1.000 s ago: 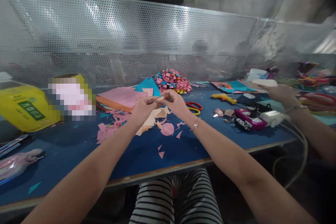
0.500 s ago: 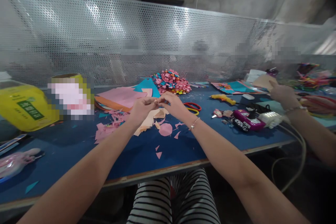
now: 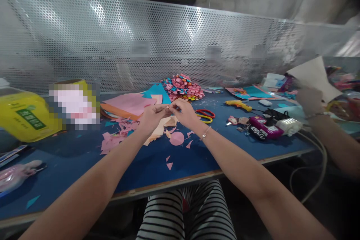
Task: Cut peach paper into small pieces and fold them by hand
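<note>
My left hand point(image 3: 152, 117) and my right hand point(image 3: 182, 111) meet above the table, their fingertips pinched together on a small pale piece point(image 3: 168, 107). Fingers cover most of that piece, so its shape cannot be made out. Below the hands lie beige paper scraps point(image 3: 157, 130), a pink paper circle point(image 3: 177, 138) and several pink offcuts point(image 3: 118, 135). Scissors with red and yellow handles point(image 3: 206, 115) rest just right of my right hand. Behind my left hand are stacked pink, orange and blue paper sheets point(image 3: 126, 104).
A heap of small folded paper pieces point(image 3: 184, 87) stands near the perforated metal screen point(image 3: 168, 41). Rightward lie a yellow glue gun point(image 3: 239, 105), a purple case point(image 3: 266, 127) and a white power strip point(image 3: 289, 126) with its cable. Another person's hand point(image 3: 311, 101) holds a beige sheet point(image 3: 316, 77). Left stands a yellow bottle point(image 3: 24, 114).
My hands stay together in nearly the same place, with only slight finger movement. At the right, the other person's hand has lifted the beige sheet upright off the table.
</note>
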Available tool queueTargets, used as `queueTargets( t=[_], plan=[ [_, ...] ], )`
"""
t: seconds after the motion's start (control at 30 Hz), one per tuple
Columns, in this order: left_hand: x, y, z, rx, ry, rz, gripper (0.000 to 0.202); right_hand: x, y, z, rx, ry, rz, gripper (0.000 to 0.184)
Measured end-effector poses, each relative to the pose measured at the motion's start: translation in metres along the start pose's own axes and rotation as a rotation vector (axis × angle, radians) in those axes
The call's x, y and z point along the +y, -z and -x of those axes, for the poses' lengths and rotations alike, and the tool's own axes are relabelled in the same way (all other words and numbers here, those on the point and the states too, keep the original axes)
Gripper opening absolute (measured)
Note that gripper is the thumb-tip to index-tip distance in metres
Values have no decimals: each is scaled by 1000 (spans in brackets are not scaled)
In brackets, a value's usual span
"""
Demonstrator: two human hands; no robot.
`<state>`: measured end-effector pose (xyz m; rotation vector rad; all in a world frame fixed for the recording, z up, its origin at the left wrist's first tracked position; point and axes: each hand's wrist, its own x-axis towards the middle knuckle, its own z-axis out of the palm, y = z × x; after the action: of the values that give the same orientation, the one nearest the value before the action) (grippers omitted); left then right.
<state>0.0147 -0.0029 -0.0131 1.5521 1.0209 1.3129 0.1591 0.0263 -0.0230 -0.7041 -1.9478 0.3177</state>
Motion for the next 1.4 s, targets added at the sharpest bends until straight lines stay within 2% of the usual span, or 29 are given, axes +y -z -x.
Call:
queueTargets(
  t=[0.2, 0.4, 0.67, 0.93, 1.13, 1.4],
  plan=[
    [2, -3, 1, 15, -24, -6, 33, -7, -1, 1, 98, -106, -46, 2],
    [3, -3, 0, 4, -31, -24, 31, -5, -2, 1, 146, -176, -157, 18],
    [4, 1, 1, -9, -3, -48, 39, -3, -3, 0, 119, -197, -227, 20],
    [1, 6, -2, -58, -7, -93, 37, 3, 0, -4, 68, -252, -323, 21],
    [1, 6, -3, -41, 20, -43, 36, 7, 1, -7, 21, -279, -425, 16],
    [1, 2, -2, -33, 45, 50, 30, 6, 1, -5, 37, -299, -383, 16]
  ],
)
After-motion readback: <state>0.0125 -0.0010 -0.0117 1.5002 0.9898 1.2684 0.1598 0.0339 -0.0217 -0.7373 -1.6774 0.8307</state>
